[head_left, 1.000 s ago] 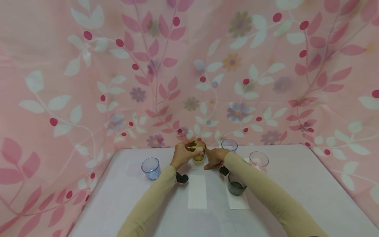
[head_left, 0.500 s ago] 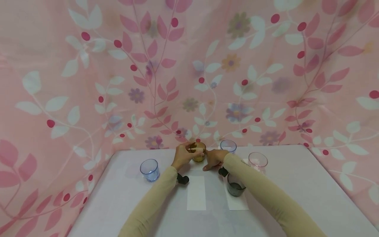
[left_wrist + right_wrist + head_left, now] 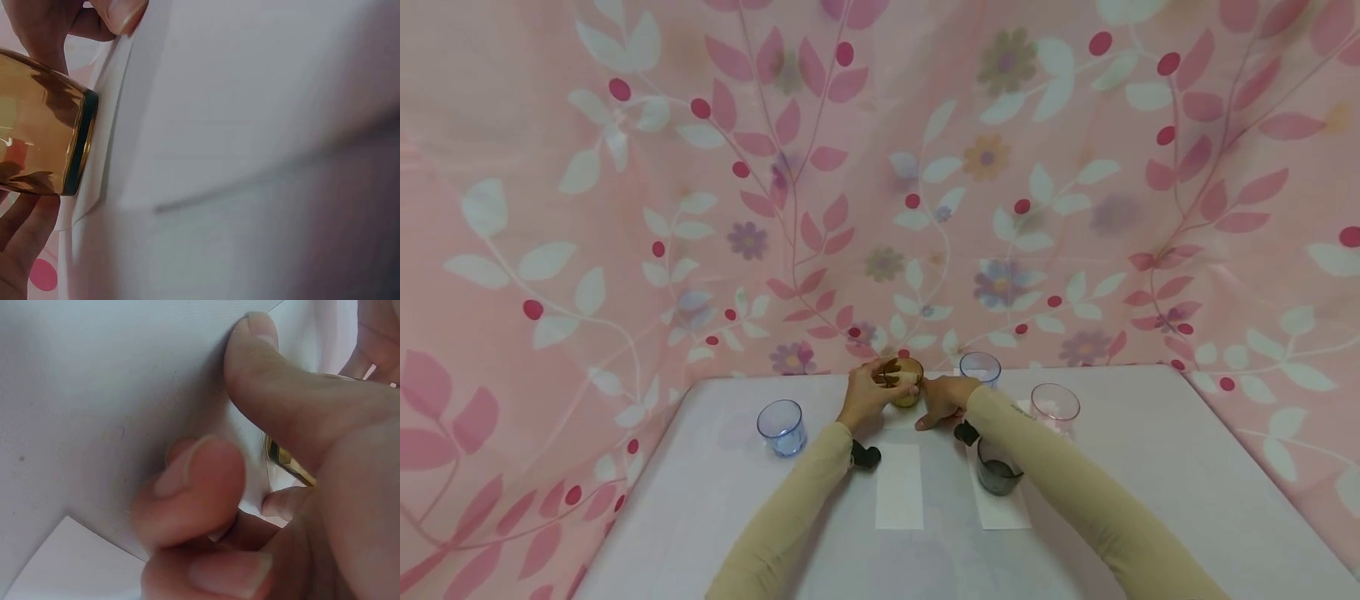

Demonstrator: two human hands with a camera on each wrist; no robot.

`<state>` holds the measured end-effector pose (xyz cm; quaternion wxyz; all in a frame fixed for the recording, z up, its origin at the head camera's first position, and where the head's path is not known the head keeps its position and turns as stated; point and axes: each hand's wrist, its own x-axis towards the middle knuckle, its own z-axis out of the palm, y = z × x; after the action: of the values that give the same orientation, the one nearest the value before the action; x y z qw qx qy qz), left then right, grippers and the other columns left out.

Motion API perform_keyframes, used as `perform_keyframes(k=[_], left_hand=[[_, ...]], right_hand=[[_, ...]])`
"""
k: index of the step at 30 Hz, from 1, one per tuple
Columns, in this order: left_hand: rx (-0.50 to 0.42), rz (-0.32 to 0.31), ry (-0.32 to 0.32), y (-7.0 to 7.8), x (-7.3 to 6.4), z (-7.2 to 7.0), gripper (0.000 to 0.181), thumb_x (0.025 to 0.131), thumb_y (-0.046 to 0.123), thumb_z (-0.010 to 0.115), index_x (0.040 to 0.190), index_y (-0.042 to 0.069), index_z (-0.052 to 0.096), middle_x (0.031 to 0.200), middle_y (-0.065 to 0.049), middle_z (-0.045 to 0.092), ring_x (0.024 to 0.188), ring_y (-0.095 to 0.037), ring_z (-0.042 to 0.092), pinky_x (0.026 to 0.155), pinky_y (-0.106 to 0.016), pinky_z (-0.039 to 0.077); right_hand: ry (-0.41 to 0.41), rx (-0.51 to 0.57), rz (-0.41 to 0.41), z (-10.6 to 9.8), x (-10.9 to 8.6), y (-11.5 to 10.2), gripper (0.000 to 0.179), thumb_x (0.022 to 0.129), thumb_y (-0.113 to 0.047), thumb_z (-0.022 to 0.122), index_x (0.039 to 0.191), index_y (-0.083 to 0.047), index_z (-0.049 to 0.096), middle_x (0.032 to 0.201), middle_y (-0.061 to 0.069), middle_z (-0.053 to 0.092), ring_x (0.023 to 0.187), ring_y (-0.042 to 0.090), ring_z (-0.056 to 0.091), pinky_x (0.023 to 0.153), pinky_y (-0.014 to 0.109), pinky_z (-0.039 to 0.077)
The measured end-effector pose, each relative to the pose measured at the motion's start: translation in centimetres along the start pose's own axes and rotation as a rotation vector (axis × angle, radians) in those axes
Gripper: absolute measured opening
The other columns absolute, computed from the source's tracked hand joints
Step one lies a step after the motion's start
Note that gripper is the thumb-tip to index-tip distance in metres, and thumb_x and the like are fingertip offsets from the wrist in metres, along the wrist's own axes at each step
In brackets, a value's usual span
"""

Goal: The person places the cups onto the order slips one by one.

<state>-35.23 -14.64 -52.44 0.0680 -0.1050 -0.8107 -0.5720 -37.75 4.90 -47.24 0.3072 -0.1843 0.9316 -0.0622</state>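
My left hand (image 3: 863,396) grips an amber glass (image 3: 907,399) near the back edge of the table, thumb across its front and fingers around its far side. In the left wrist view the glass's dark-looking base (image 3: 81,144) is close over a white paper strip (image 3: 103,165). Just right of the glass is my right hand (image 3: 950,400), its thumb (image 3: 253,353) pressing at the near edge of that strip. Its index finger reaches toward the strip's far side; the other fingers are curled, with nothing seen inside them.
A blue glass (image 3: 782,435) stands on the left. Right of my hands are another blue glass (image 3: 981,368), a pink-rimmed glass (image 3: 1055,406) and a grey glass (image 3: 998,475), partly behind my right sleeve. A white paper strip (image 3: 899,492) lies front centre, with another (image 3: 1006,515) under the grey glass.
My left hand and the amber glass have shifted very slightly to the right. My right hand stays where it was, and the other glasses have not moved.
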Motion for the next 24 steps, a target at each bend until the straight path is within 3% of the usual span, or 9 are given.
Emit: perform_keyframes(k=[13, 24], left_hand=[[-0.040, -0.056, 0.010, -0.10, -0.48, 0.35, 0.082, 0.082, 0.032, 0.094, 0.151, 0.005, 0.058, 0.142, -0.013, 0.067, 0.123, -0.031, 0.070, 0.104, -0.040, 0.059], [-0.041, -0.040, -0.007, -0.19, -0.44, 0.39, 0.077, 0.084, 0.025, 0.093, 0.150, 0.006, 0.058, 0.147, -0.012, 0.064, 0.126, -0.031, 0.069, 0.103, -0.035, 0.060]], right_hand=[[0.021, -0.029, -0.003, 0.18, 0.35, -0.03, 0.111, 0.087, -0.061, 0.082, 0.171, -0.019, 0.021, 0.055, -0.002, 0.056, 0.043, 0.009, 0.046, 0.041, 0.023, 0.031], [0.024, -0.007, -0.011, 0.24, 0.54, 0.09, 0.111, 0.087, -0.060, 0.082, 0.170, -0.017, 0.022, 0.054, -0.003, 0.054, 0.044, 0.009, 0.046, 0.040, 0.023, 0.031]])
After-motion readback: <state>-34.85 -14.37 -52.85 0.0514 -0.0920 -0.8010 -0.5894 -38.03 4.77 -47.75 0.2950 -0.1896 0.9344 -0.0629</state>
